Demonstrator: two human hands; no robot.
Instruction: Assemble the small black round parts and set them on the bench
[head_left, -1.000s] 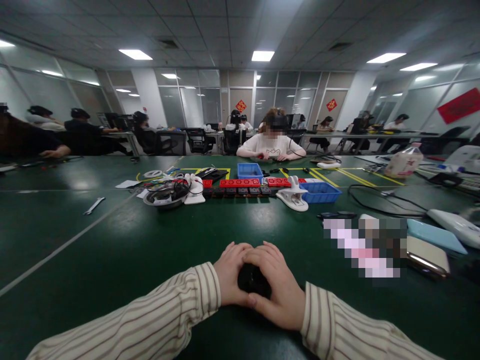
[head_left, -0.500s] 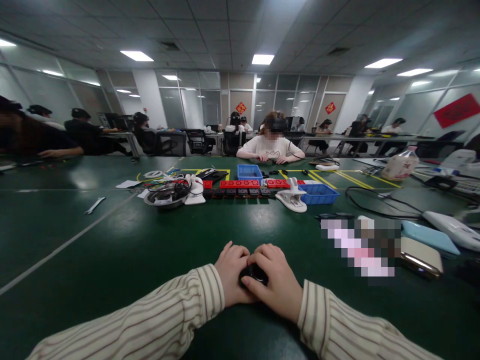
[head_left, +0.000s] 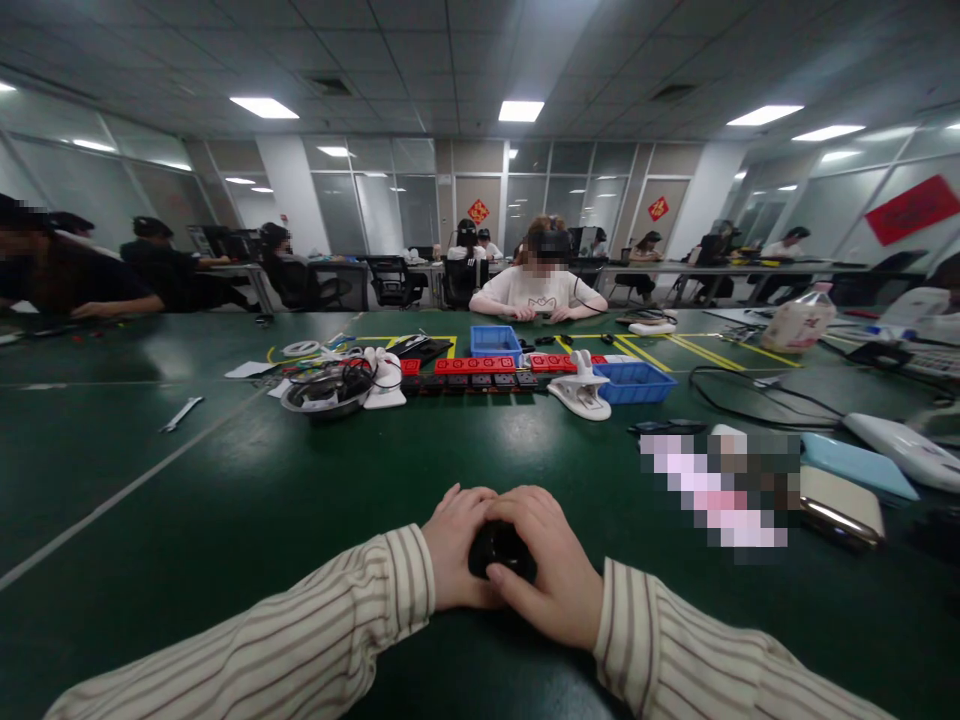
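Note:
Both my hands rest close together on the green table, near its front edge. My left hand and my right hand are curled round a small black rounded object held between them. The right thumb presses on its lower edge. Most of the object is hidden by my fingers, so I cannot make out what it is. Striped sleeves cover both forearms.
Further back lie a metal bowl with cables, a row of red and black parts, two blue bins, a white clamp and a wrench. Phones and flat devices lie at right. A person sits opposite.
My hands stay together on the black object; the right thumb and fingers shift slightly round it. The view has tilted a little.

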